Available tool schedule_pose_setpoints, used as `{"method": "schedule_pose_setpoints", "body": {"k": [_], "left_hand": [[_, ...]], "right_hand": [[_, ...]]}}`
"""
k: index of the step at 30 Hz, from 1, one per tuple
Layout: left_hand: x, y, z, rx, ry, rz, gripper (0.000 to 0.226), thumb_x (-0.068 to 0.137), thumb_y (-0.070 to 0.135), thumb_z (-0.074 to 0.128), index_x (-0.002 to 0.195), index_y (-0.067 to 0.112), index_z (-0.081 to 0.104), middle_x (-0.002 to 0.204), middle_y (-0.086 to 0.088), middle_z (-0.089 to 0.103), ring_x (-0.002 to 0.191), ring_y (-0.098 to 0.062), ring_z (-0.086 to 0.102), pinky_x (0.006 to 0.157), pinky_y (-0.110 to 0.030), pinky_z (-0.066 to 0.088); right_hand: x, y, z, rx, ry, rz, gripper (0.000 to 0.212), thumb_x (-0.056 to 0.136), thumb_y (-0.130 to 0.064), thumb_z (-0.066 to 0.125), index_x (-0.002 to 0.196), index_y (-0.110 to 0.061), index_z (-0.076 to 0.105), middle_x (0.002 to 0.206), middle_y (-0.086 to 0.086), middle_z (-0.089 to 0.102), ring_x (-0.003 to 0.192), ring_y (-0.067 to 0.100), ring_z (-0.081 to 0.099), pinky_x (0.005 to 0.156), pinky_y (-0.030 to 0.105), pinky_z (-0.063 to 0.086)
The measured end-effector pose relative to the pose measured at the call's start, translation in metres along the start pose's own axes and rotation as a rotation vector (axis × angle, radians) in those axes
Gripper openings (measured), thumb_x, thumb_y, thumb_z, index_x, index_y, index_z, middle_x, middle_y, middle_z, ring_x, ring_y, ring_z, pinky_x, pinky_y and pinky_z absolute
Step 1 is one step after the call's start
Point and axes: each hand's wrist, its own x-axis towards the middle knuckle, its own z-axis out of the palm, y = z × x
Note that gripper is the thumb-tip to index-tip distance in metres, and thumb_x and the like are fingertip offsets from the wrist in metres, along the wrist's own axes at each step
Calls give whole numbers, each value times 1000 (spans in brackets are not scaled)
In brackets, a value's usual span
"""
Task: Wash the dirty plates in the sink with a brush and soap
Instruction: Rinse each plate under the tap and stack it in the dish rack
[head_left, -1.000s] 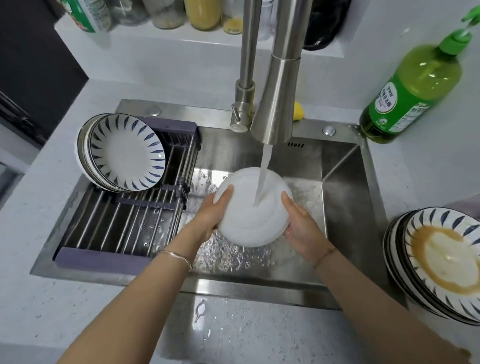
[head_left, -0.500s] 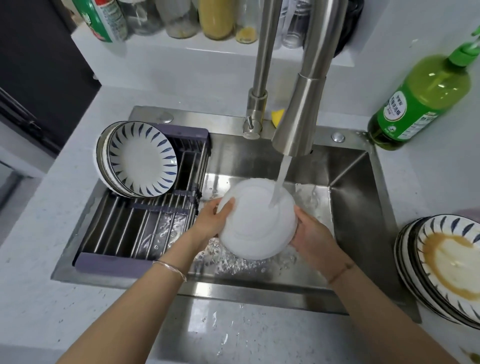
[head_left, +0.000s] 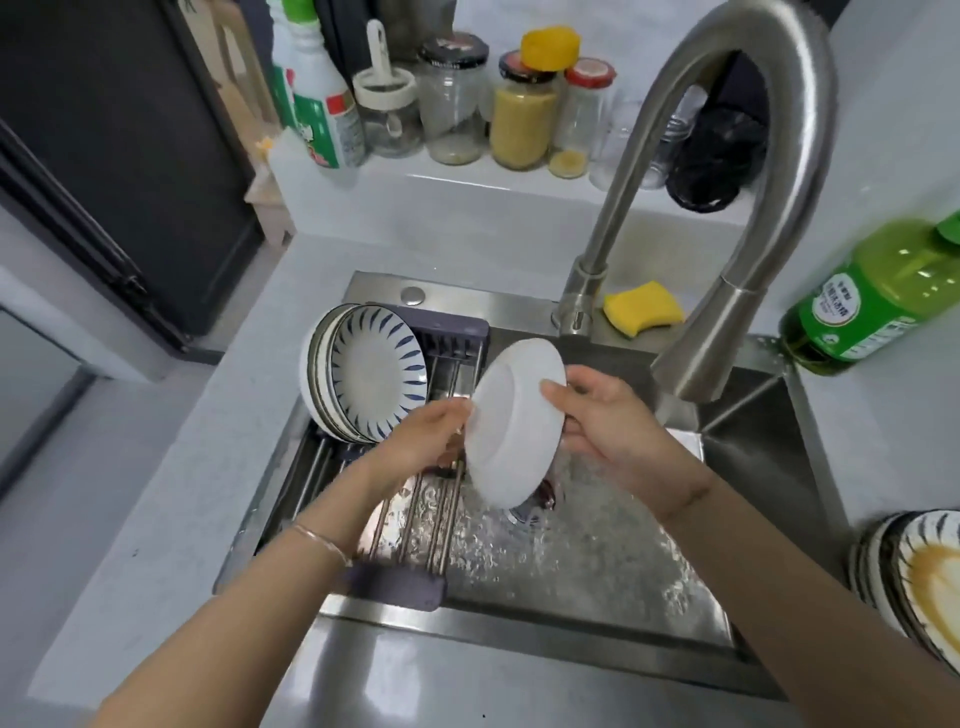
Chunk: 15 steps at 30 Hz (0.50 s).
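Observation:
A white plate (head_left: 511, 421) is tilted on edge over the sink (head_left: 753, 467), its underside facing me, close to the drying rack (head_left: 415, 519). My left hand (head_left: 426, 436) grips its left rim and my right hand (head_left: 602, 421) grips its right rim. Washed blue-striped plates (head_left: 369, 374) lean at the rack's far end. A stack of dirty plates (head_left: 919, 577) with brown sauce sits on the counter at the right. The green soap bottle (head_left: 878, 296) stands at the back right. A yellow sponge (head_left: 644, 309) lies behind the faucet (head_left: 727, 218).
Jars and bottles (head_left: 452, 104) line the shelf behind the sink. A dark cabinet (head_left: 119, 171) stands at the left. Water pools and foams on the sink floor around the drain (head_left: 524, 514).
The plate has left the water stream, moved left toward the rack and tipped up on edge. My view has lifted, showing the shelf and faucet arch.

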Motion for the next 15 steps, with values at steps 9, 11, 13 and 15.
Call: {"method": "schedule_pose_setpoints", "body": {"k": [9,11,13,15], "left_hand": [[-17,11,-119,393,529,470,66,83,30,75,141,23,44,138,7,49,124,-9,47,110,-31,37],[-16,0,-132,508,487,365,102,75,49,76,154,20,19,158,5,23,145,-13,20,120,-35,17],[-12,-11,-139,580,427,257,131,61,70,68,156,16,-4,164,1,-1,150,-18,1,123,-41,6],[-6,-21,-142,613,375,178,143,52,79,60,154,14,-16,163,0,-12,150,-20,-5,122,-44,1]], "right_hand": [[71,-39,103,-167,39,-2,9,90,-12,64,98,-6,65,96,9,65,71,13,61,48,18,52],[85,-40,123,-165,85,0,20,88,-11,67,103,3,65,103,18,67,83,25,67,63,28,59],[98,-38,141,-167,131,6,32,87,-10,67,109,13,61,110,27,66,98,36,67,82,45,57],[110,-34,157,-205,155,-6,33,86,-10,67,104,17,61,107,31,65,101,41,64,85,53,54]]}}
